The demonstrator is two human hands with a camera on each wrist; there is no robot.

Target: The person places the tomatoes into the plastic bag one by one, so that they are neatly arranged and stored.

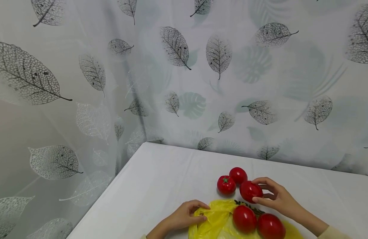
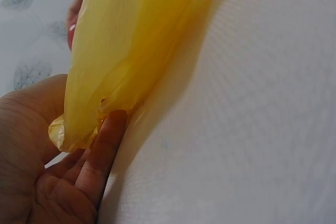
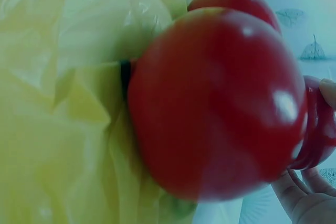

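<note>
In the head view my right hand point(image 1: 280, 199) grips a shiny red tomato point(image 1: 250, 191) between thumb and fingers, just past the far edge of a yellow plastic bag point(image 1: 215, 220). My left hand point(image 1: 184, 215) pinches the left edge of that bag; the left wrist view shows the crumpled yellow film point(image 2: 118, 51) between thumb and fingers. Two tomatoes, one point(image 1: 245, 218) beside the other point(image 1: 271, 226), lie on the bag. Another tomato with a green stem point(image 1: 226, 185) and a plain red one point(image 1: 238, 175) sit on the table behind. A near tomato point(image 3: 215, 103) fills much of the right wrist view.
A white-covered table point(image 1: 160, 179) spreads under everything, its left edge running diagonally. A pale curtain point(image 1: 198, 79) printed with leaves hangs behind the table and along its left side. Dark lettering point(image 1: 255, 209) shows on the bag near the held tomato.
</note>
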